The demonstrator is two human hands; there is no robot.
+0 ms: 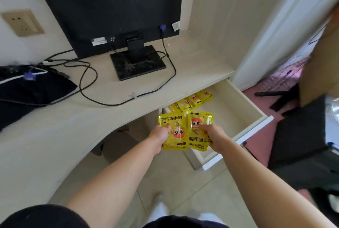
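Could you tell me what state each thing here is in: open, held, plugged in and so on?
drawer: pulled open.
left hand: grips left packets.
right hand: grips right packets.
packets in drawer: lying in a row at the back.
monitor: back towards camera, screen hidden.
monitor plug: plugged in.
wall socket: nothing plugged in.
loose plug: unplugged, lying on dark bag.

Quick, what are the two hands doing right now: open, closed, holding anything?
Left hand: closed, gripping the left yellow hand-warmer packet.
Right hand: closed, gripping the right yellow hand-warmer packet.
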